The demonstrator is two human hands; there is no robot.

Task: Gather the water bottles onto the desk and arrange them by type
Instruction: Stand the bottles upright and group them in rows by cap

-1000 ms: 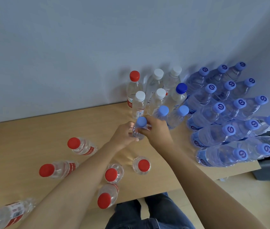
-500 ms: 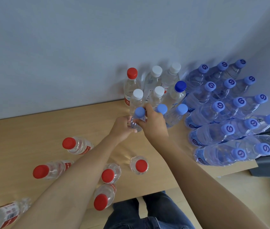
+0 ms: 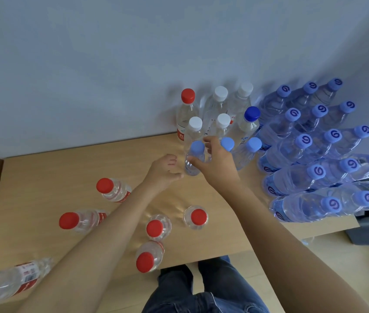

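A small bottle with a light blue cap stands upright on the wooden desk, in front of the white-capped bottles. My right hand holds it, thumb on its left side and fingers curved round behind the neck. Just left of that bottle, my left hand hovers with loosely curled fingers, holding nothing. Two more light-blue-capped bottles stand to the right. Several red-capped bottles are scattered on the near desk.
A block of several purple-logo bottles fills the desk's right side. One red-capped bottle and a dark-blue-capped one stand by the wall. A bottle lies at the near left edge. My legs are below the desk's front edge.
My left hand has let go of the light-blue-capped bottle and drawn back a little to the left. My right hand's fingers have loosened round the bottle, which now stands on the desk.
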